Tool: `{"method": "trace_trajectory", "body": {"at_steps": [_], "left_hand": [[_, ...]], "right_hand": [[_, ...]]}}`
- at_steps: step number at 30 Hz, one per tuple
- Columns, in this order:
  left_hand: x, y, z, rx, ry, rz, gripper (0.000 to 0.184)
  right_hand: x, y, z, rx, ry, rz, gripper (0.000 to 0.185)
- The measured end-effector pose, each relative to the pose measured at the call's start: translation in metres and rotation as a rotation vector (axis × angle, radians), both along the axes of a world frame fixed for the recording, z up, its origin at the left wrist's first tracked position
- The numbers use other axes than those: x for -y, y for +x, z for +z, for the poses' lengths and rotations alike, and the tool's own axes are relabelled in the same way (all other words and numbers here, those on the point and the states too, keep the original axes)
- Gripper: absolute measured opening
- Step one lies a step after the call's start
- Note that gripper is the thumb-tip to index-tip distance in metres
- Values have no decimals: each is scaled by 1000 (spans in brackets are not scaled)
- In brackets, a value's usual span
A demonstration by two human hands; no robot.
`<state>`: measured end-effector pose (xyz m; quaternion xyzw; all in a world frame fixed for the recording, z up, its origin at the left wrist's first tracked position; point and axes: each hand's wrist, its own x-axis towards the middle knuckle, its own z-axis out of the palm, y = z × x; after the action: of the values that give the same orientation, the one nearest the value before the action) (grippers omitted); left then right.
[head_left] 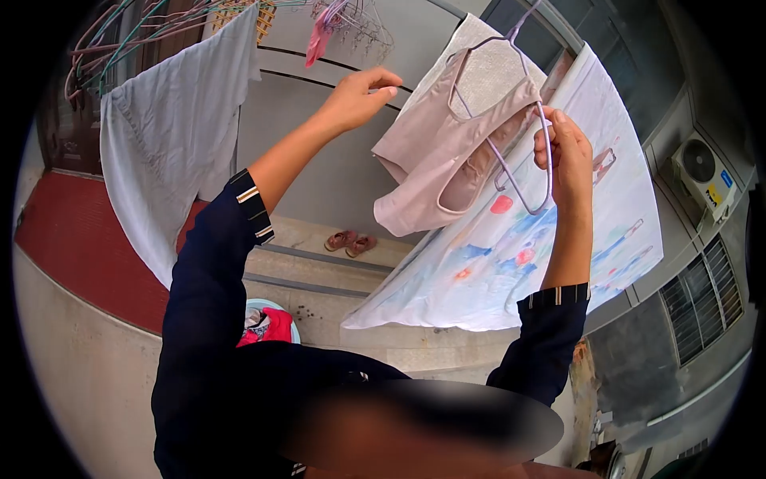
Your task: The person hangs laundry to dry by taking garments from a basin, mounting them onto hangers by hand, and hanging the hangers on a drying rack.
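A pale pink bra top (439, 144) hangs tilted from a purple clothes hanger (549, 172), one strap looped over the hanger's left side. My right hand (565, 156) is closed at the right strap, its fingers against the strap and the hanger's right end. What exactly the fingertips pinch is partly hidden. To the left of the bra top, my left hand (363, 97) is raised with nothing in it, thumb and bent fingers apart.
Behind the bra top hang a white textured towel (479, 68) and a printed sheet (479, 271). A grey cloth (183, 128) hangs at left below several hangers (120, 40). Shoes (349, 243) stand on a step; a basin (295, 329) holds clothes below.
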<state>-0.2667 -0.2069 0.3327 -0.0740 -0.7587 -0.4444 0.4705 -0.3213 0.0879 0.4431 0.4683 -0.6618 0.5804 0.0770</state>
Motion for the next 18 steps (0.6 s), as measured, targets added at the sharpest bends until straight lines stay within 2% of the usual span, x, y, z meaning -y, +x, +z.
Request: {"method": "trace_trajectory", "body": {"at_steps": [6,9,11,14,18], "left_hand": [[13,57,-136,166,280,-195,18],[17,102,-203,322,439,-163,16],[27,124,-266,354,603,-162,15],[28,162,-334,465,816,-26,14],[19,203,-390,510,955,30,13]], "right_hand": [[-30,-4,-90,104,-231,-94,23],[-47,-9,-150,219,-228,-83,21],[-51,-11,-192,368,-187,-112,18],[-45,-8,-238,569,-140,-140,15],[-27,1,-279,659,-65,-130,16]]}}
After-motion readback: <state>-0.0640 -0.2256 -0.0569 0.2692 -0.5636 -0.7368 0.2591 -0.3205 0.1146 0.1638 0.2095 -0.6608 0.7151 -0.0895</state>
